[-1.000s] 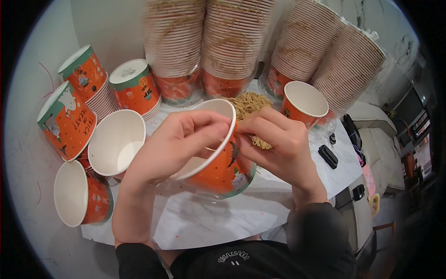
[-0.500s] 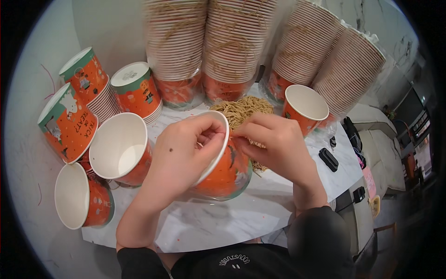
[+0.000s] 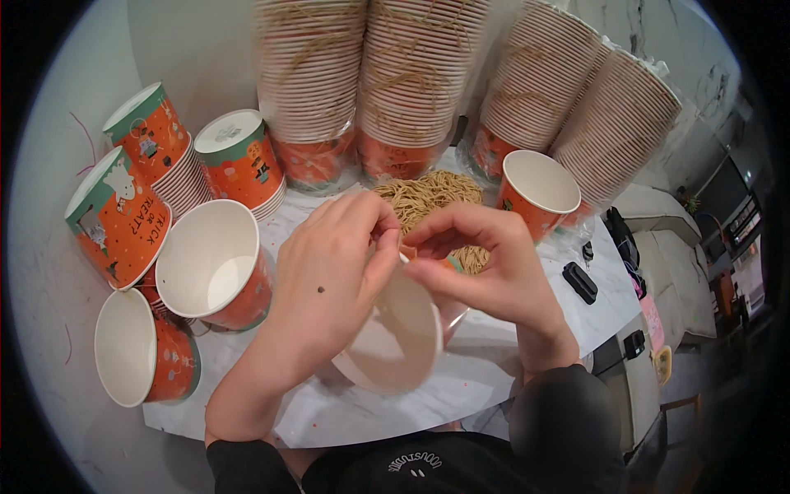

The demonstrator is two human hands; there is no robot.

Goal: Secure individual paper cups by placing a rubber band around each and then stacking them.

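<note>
Ok so rn there's a paper cup (image 3: pixel 391 346) front & center over the marble-look table (image 3: pixel 362 416), tilted w/ its open white mouth toward the person, & both hands are up at its far rim. Left hand (image 3: pixel 333 255) has thumb + index tips bunched together there, but tbh can't tell what's btwn them. Right hand (image 3: pixel 485 259) is curled in opposite, thumb by the rim and index bent over it; can't tell if those two actually pinch anything, the spot's too small. Just behind is a tan twine bundle (image 3: pixel 432 196), partly hidden by the fingers. Upright cup (image 3: pixel 541 183) to the right of that, black case (image 3: pixel 580 282) lying nearer the table's right edge. On the left: an open cup (image 3: pixel 210 259) next to a tipped one (image 3: pixel 127 346), plus upside-down stacks (image 3: pixel 243 160). Tall plastic-wrapped cup stacks (image 3: pixel 424 82) along the back fyi.
</note>
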